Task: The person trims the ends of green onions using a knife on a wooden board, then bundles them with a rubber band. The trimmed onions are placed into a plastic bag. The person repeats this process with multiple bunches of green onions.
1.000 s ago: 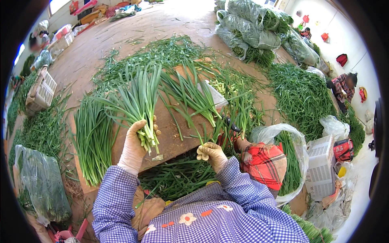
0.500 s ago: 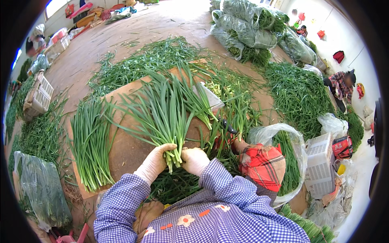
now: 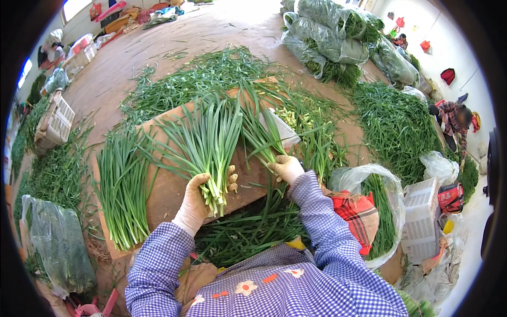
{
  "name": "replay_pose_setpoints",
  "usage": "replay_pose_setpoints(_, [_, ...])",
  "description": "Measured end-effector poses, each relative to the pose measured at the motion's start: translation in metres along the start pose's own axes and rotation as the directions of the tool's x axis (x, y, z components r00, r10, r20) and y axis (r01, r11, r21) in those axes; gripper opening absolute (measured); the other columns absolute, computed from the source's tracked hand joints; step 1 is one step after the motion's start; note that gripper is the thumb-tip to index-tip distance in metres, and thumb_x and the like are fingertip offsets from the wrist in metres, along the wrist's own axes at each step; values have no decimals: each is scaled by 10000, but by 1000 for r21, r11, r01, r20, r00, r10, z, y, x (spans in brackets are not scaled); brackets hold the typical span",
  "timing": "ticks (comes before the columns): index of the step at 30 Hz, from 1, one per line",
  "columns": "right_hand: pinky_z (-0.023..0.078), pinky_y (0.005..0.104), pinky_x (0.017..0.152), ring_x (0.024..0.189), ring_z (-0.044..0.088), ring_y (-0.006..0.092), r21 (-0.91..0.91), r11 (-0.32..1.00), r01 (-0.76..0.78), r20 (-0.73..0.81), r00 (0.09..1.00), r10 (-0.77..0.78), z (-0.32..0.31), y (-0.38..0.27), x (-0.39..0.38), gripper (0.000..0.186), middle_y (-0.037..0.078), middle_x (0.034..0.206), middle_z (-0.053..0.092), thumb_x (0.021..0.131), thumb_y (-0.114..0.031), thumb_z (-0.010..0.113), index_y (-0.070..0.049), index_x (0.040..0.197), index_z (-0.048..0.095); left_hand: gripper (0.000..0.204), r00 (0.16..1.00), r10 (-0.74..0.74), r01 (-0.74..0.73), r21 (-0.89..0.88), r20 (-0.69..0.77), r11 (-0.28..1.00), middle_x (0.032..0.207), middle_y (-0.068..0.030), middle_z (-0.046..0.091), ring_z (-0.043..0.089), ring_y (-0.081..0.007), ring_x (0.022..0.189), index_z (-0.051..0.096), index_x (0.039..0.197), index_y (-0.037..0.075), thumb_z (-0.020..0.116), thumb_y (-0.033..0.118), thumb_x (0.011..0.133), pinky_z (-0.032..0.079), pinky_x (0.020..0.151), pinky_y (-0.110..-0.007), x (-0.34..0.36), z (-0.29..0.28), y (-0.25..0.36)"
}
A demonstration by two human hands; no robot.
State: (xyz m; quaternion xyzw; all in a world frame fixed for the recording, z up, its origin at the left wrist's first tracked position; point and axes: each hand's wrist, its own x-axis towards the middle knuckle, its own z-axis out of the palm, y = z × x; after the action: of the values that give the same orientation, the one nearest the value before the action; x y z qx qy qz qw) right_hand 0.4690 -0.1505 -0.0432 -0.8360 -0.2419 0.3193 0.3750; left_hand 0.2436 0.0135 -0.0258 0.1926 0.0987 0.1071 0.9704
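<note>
A: Where are the stalks? Let the centre of the board [image 3: 169, 198] be the dial, twelve straight ahead.

B: The laid bundle [image 3: 124, 185] occupies nine o'clock, its pale ends toward seven. The held bunch [image 3: 214, 137] is near the centre, leaves fanning toward twelve. The second bunch [image 3: 262, 138] lies at two, stem ends turned toward the near edge. Loose leaves [image 3: 253, 230] fill the space past that edge, at five.

A: Why this common orientation?

B: Presumably it brings the firm stem ends within easy reach, while the long, limp foliage spreads clear of the checked sleeves [image 3: 161, 264]. The laid bundle's separate position probably prevents mixing.

A: And the hands?

B: The left hand [image 3: 195, 201], gloved, is wrapped around the held bunch low on its stems, thumb at the bunch's nine o'clock side, fingertips emerging at three. So low a grip likely gathers the ends without crushing the foliage.

A: The right?

B: The right hand [image 3: 288, 168], also gloved, is curled over the second bunch's stem ends, fingers bent inward. How many stalks it grips, I cannot tell from here.
</note>
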Motion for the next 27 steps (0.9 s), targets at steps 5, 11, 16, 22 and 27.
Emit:
replay_pose_setpoints(5, [432,234,397,477,609,131,748,655,-108,192,980,-57,-9,5,-22,155,33,616,626,930,-209,563,-66,897,611,677,999,-12,14,-29,42,999,1277,-225,537,557,-348,1132,429,1305,-100,601,247,750,472,972,-438,-6,8,5])
replay_pose_setpoints(11, [516,350,554,600,651,205,-40,985,-167,62,984,169,8,33,-22,323,126,740,664,942,-295,527,-7,1053,621,484,972,-193,207,101,-132,973,1147,-235,601,634,-344,1005,481,1226,-103,536,129,805,578,783,-398,-5,6,10])
replay_pose_setpoints(16, [525,440,663,714,655,357,-655,748,-106,-436,861,-261,-11,-5,-44,256,165,749,663,905,-294,534,-57,855,615,318,820,-253,486,390,-514,782,953,-232,662,683,-336,778,562,1043,-105,560,96,797,596,634,-393,-17,-14,32])
replay_pose_setpoints(22, [526,442,716,771,663,351,-475,879,-41,-425,886,-188,-13,1,-46,283,193,814,669,894,-284,558,-20,962,636,260,874,-91,339,464,-478,819,855,-208,680,671,-247,647,611,972,-88,606,66,764,584,572,-328,-35,15,54])
replay_pose_setpoints(27, [522,339,578,561,640,205,-52,979,-197,2,980,198,1,7,-59,298,139,677,649,911,-285,551,-13,973,654,243,861,135,341,753,-491,563,750,-144,668,622,-208,552,632,912,-53,666,103,727,519,507,-294,-37,-8,63])
